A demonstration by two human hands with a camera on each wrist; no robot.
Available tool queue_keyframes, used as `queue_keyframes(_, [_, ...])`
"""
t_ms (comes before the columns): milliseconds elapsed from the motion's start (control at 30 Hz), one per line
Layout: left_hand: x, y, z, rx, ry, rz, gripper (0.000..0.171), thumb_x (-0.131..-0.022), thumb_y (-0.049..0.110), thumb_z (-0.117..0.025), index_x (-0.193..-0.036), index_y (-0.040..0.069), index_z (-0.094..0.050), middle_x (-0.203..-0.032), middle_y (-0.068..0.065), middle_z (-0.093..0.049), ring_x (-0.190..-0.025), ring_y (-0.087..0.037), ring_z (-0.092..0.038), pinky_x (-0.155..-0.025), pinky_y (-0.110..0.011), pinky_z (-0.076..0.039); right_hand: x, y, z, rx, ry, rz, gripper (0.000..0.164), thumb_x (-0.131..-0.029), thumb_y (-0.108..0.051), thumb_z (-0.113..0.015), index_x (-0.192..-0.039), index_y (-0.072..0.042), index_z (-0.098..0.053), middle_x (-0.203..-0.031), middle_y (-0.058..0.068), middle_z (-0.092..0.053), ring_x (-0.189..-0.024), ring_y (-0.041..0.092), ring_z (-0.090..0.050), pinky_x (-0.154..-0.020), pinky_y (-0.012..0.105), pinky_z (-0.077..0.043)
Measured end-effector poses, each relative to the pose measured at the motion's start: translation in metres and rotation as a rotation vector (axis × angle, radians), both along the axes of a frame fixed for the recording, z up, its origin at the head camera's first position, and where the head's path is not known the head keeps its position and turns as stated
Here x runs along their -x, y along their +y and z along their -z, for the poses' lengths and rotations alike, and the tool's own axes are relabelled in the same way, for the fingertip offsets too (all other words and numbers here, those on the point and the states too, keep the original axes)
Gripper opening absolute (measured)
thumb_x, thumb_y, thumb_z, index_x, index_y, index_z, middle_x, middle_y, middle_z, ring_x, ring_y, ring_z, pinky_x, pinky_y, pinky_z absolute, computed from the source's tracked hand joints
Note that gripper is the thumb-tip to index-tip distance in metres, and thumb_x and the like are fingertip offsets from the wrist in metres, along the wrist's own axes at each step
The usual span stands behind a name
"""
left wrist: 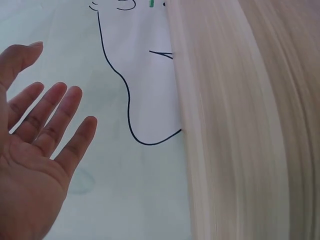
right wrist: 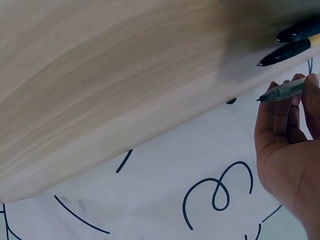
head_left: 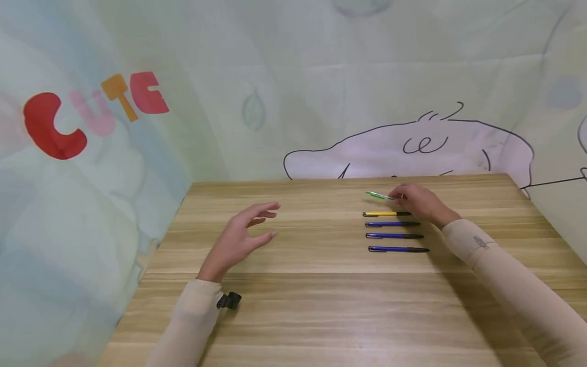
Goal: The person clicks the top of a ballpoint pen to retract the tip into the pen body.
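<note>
Between the thumb and fingers of my right hand (head_left: 419, 200) is a green pen (head_left: 378, 195), held just above the far part of the table. In the right wrist view the tip of this pen (right wrist: 282, 92) pokes out past the fingers. Nearer me lies a yellow pen (head_left: 386, 214) with a black grip, parallel to a row of three blue pens (head_left: 392, 236). My left hand (head_left: 236, 237) hovers over the table's left half, holding nothing. Its fingers (left wrist: 47, 120) are spread and relaxed in the left wrist view.
The wooden table (head_left: 293, 306) meets a printed cloth backdrop (head_left: 257, 92) at its far edge. A black strap piece (head_left: 229, 300) is attached at the left wrist. Cloth with coloured letters (head_left: 55, 127) hangs along the left side.
</note>
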State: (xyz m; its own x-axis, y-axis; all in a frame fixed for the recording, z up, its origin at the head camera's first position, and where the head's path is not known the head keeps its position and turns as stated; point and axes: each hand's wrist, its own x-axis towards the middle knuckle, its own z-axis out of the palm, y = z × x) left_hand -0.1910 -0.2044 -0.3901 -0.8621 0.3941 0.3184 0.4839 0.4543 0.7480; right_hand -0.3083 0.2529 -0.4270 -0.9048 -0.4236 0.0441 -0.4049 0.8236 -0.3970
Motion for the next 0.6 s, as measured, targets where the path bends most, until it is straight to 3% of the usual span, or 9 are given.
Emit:
queue_keyframes(167, [0.006, 0.01, -0.002, -0.018, 0.006, 0.028, 0.063, -0.09, 0.008, -0.078, -0.145, 0.028, -0.055, -0.143, 0.005, -0.059, -0.124, -0.016, -0.061, -0.109, -0.043, -0.048, -0.008, 0.002, -0.009, 0.026, -0.004, 0.019, 0.019, -0.099, -0.006, -0.064, -0.116, 0.0, -0.072, -0.105, 0.012, -0.07, -0.096, 0.029, -0.064, -0.085, 0.051, -0.054])
queue_keyframes(433, [0.014, 0.025, -0.002, -0.062, 0.039, 0.079, 0.058, -0.091, 0.01, -0.077, -0.144, 0.018, -0.056, -0.142, -0.002, -0.06, -0.123, -0.022, -0.062, -0.107, -0.042, -0.05, -0.022, 0.005, -0.02, 0.096, 0.009, -0.004, 0.017, -0.098, -0.008, -0.066, -0.113, 0.0, -0.073, -0.099, 0.009, -0.072, -0.09, 0.025, -0.063, -0.077, 0.042, -0.056])
queue_keyframes(600, [0.021, 0.037, -0.002, -0.065, 0.058, 0.105, 0.058, -0.091, 0.011, -0.077, -0.145, 0.017, -0.056, -0.143, -0.006, -0.06, -0.123, -0.022, -0.062, -0.106, -0.043, -0.051, -0.035, 0.008, -0.027, 0.159, -0.032, 0.011, 0.019, -0.1, -0.012, -0.065, -0.114, -0.001, -0.072, -0.104, 0.011, -0.072, -0.092, 0.025, -0.064, -0.075, 0.036, -0.056])
